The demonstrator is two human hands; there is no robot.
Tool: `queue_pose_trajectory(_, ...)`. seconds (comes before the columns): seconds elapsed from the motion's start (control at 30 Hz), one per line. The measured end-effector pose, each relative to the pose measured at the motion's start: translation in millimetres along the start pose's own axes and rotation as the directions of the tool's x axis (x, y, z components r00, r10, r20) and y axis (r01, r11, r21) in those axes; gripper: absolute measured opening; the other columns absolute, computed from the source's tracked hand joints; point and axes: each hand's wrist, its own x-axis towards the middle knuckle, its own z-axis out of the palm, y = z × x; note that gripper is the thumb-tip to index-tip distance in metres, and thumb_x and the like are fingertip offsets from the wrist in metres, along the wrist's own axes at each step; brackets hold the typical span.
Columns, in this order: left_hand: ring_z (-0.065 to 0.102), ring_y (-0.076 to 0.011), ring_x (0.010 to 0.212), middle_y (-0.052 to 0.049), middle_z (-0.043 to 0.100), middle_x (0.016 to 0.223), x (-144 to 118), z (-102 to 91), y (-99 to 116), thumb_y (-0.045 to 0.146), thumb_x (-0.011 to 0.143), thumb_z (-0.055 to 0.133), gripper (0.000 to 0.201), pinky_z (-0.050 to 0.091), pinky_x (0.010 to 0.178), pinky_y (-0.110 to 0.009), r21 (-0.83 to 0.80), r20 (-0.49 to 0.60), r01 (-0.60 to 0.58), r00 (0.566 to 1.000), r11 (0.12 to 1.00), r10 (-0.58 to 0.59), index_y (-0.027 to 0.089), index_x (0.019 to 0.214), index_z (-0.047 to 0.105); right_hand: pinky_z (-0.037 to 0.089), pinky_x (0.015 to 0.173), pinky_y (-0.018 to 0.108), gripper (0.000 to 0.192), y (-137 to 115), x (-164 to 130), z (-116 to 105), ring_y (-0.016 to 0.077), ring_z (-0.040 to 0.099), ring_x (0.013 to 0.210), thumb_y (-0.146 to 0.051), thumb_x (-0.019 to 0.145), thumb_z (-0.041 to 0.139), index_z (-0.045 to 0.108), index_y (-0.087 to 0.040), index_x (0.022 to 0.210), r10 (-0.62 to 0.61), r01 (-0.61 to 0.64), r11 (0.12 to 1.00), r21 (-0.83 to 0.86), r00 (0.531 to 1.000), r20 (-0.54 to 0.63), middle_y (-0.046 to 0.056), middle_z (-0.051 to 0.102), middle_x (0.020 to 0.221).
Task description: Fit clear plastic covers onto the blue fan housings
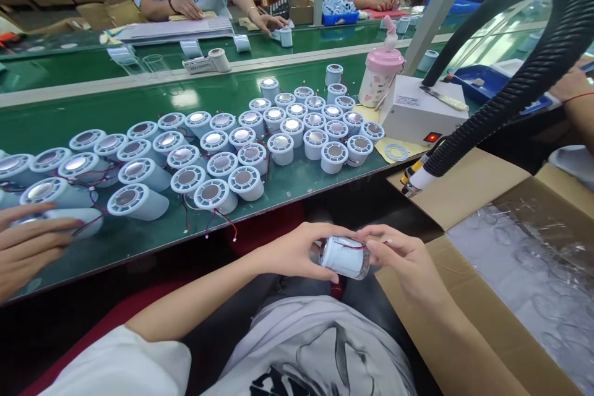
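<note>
The cylinder [343, 255] is held in the air in front of the table [273, 201], over the person's lap. The left hand [292, 252] grasps it by its left end, the thumb along the near side; the other fingers are mostly hidden behind it. The right hand [403, 260] has its fingers bent at the right end, near a red wire [366, 246]; whether they pinch the wire, the cylinder or the clear sleeve [365, 266] around it, I cannot tell. How far the sleeve reaches is also hard to see.

On the table, more cylinders [213, 195] crowd together, the back ones partly covered by those ahead; the left edge of the view cuts some off. Another person's hand [32, 247], also cut off there, hides part of one. At right, a carton [464, 192] runs out of view, its clear parts [524, 297] overlapping too much to tell apart. The hose [510, 93] leaves the top right corner.
</note>
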Motion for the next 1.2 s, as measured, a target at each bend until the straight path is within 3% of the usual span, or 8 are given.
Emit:
queue_pose_trajectory(0.1,0.06,-0.0218,0.102,-0.01,0.058,0.121,-1,3.6,3,0.029,0.069,0.077,0.065,0.052,0.082,-0.03,-0.171,-0.072,0.09,0.992,0.981,-0.104,0.02,0.128,0.051,0.051,0.089,0.038,0.008,3,-2,-5,0.0272,0.059,0.111,-0.029,0.076,0.072,0.073,-0.024,0.082,-0.101,0.108,0.991,-0.074,0.99,0.094,0.007,0.063,0.119)
queue_pose_trajectory(0.2,0.062,-0.0192,0.094,-0.011,0.058,0.122,-4,5.3,3,0.029,0.072,0.075,0.066,0.054,0.077,-0.031,-0.345,-0.074,0.146,0.981,0.927,-0.182,0.02,0.131,0.047,0.044,0.102,0.042,0.045,6,-7,-7,0.0265,0.051,0.122,-0.017,0.072,0.075,0.065,-0.031,0.113,-0.246,0.284,0.901,-0.327,0.957,0.153,0.005,0.057,0.132)
queue_pose_trajectory(0.3,0.062,-0.0193,0.094,-0.01,0.057,0.123,-6,4.8,6,0.03,0.071,0.076,0.069,0.053,0.078,-0.031,-0.324,-0.052,0.14,0.985,0.936,-0.166,0.023,0.134,0.046,0.048,0.099,0.038,0.046,7,-12,-8,0.023,0.054,0.119,-0.015,0.076,0.072,0.06,-0.032,0.117,-0.284,0.336,0.872,-0.355,0.94,0.191,0.004,0.057,0.131)
queue_pose_trajectory(0.47,0.055,-0.0246,0.115,-0.01,0.054,0.129,-7,2.4,10,0.027,0.067,0.08,0.075,0.048,0.094,-0.035,-0.189,-0.058,0.02,0.998,0.982,-0.032,0.025,0.135,0.048,0.054,0.091,0.029,0.044,5,-15,-9,0.0191,0.056,0.114,-0.02,0.079,0.071,0.056,-0.034,0.118,-0.186,0.225,0.959,-0.173,0.958,0.218,0.001,0.055,0.129)
queue_pose_trajectory(0.63,0.052,-0.0246,0.119,-0.01,0.053,0.13,-8,0.5,11,0.024,0.065,0.081,0.076,0.045,0.099,-0.036,-0.123,-0.051,-0.062,0.997,0.991,0.056,0.027,0.134,0.049,0.053,0.09,0.028,0.042,4,-17,-10,0.0168,0.058,0.106,-0.024,0.081,0.07,0.054,-0.034,0.118,-0.043,0.062,0.995,-0.076,0.972,0.23,0.0,0.056,0.122)
queue_pose_trajectory(0.87,0.05,-0.0237,0.123,-0.01,0.051,0.133,-9,-0.1,14,0.023,0.067,0.08,0.077,0.044,0.101,-0.035,-0.098,-0.031,-0.082,0.996,0.992,0.079,0.027,0.136,0.047,0.052,0.081,0.027,0.039,1,-17,-9,0.0185,0.056,0.104,-0.029,0.081,0.07,0.052,-0.031,0.116,0.061,-0.073,0.996,0.041,0.967,0.246,0.002,0.055,0.116)
queue_pose_trajectory(1.2,0.046,-0.0246,0.127,-0.011,0.051,0.136,-7,-1.0,16,0.021,0.065,0.081,0.078,0.042,0.103,-0.034,-0.055,-0.026,-0.146,0.989,0.988,0.145,0.026,0.135,0.048,0.055,0.066,0.025,0.035,5,-14,-6,0.0138,0.061,0.078,-0.04,0.083,0.066,0.05,-0.024,0.11,0.164,-0.234,0.945,0.228,0.943,0.288,0.002,0.062,0.093)
